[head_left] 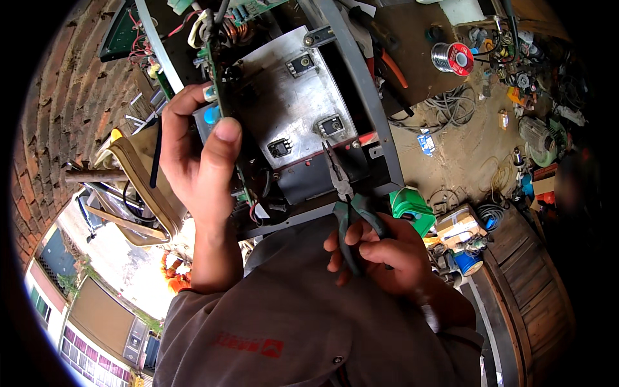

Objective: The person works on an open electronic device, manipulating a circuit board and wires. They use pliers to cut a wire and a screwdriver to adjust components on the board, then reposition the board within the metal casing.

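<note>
My left hand pinches the near part of a circuit board that stands on edge, its thumb on one face and fingers on the other. A blue round component shows between thumb and fingers. Needle-nose pliers with dark green handles are gripped in my right hand. Their jaws point away from me, the tip close to a small black component on a silvery metal plate; I cannot tell whether they touch. Two similar components sit elsewhere on the plate. A grey metal frame surrounds it.
Right of the frame lie orange-handled pliers, a solder spool and coiled cable. A green container and a cardboard box stand nearer me. At left is a tan bag of tools, before a brick wall.
</note>
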